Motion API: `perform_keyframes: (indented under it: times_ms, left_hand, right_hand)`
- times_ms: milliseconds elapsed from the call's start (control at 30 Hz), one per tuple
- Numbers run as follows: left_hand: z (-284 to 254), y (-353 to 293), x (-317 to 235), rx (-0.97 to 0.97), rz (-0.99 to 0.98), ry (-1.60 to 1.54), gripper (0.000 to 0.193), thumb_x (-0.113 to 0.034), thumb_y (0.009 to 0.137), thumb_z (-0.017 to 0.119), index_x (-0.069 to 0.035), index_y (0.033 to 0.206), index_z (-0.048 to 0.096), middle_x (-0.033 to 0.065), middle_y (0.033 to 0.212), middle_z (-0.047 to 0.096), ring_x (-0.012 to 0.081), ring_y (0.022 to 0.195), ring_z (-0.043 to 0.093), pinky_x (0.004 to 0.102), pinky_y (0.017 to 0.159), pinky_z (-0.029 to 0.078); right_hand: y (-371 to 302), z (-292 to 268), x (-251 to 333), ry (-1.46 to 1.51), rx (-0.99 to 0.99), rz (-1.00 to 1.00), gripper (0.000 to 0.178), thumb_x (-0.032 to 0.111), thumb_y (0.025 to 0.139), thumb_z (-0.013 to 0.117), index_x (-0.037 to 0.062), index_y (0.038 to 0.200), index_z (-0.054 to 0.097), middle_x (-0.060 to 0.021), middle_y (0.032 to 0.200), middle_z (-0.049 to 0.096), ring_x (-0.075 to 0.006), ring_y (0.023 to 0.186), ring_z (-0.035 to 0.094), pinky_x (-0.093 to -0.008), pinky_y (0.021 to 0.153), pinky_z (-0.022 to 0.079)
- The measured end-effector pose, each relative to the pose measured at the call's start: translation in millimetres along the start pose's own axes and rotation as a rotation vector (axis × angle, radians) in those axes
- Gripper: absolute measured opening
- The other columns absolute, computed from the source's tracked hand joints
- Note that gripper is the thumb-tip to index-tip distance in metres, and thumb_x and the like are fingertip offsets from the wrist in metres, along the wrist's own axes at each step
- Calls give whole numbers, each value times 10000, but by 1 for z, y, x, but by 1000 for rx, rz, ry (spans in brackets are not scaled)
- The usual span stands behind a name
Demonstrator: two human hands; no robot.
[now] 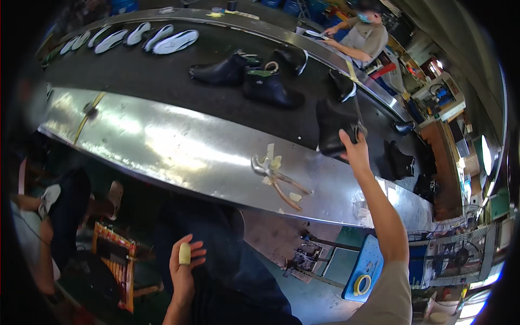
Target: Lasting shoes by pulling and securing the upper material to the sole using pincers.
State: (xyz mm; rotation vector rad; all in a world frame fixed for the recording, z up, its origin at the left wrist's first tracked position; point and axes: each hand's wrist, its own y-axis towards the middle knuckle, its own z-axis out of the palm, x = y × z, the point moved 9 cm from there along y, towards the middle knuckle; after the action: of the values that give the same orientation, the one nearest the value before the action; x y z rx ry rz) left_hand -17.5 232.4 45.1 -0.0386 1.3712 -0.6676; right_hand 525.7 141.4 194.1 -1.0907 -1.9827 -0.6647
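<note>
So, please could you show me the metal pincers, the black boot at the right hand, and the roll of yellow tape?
Metal pincers [272,175], head view: near the pivot.
Black boot [331,129], head view: on the side of its upper.
Roll of yellow tape [357,285], head view: on the left side of its ring.

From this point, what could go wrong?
1. Only the right hand is on the black boot; the left hand is down by the lap, so the boot might twist or slip.
2. The pincers lie loose, one handle end close to the near edge of the metal ledge; a brush from an arm could knock them off.
3. A dark shoe sits just beyond the boot and might get bumped.
</note>
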Motion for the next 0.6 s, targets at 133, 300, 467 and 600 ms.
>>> perform_keyframes:
  times_ms: [133,300,467,600]
  left_hand:
    - [-55,8,34,-118,-56,109,396,-37,1015,435,-49,1390,559,123,1220,690,169,1056,675,299,872,557]
    - [-121,12,37,-342,179,399,304,-116,1090,497,17,1351,578,140,1266,632,229,1179,599,329,1047,447]
    - [-120,40,33,-319,173,836,305,-110,1050,517,14,1317,597,156,1260,607,270,1208,560,381,1069,417]
    - [-98,60,35,-259,252,1089,296,-113,983,542,26,1233,621,190,1176,563,359,1132,521,451,1019,402]
  right_hand:
    - [60,-17,-47,-669,-149,-31,787,487,956,682,23,1519,387,-375,1366,575,-527,1177,618,-565,980,501]
    - [26,-1,26,-778,-332,-713,603,396,1020,624,48,1485,465,-262,1287,664,-472,1189,618,-484,1005,483]
    - [80,81,51,-496,1,-613,339,311,1050,578,25,1202,678,-194,1178,710,-409,1114,658,-470,971,492]
    - [212,129,-2,-522,-34,-268,537,477,1047,514,-3,1217,686,-245,1185,707,-405,1167,654,-454,1009,487]
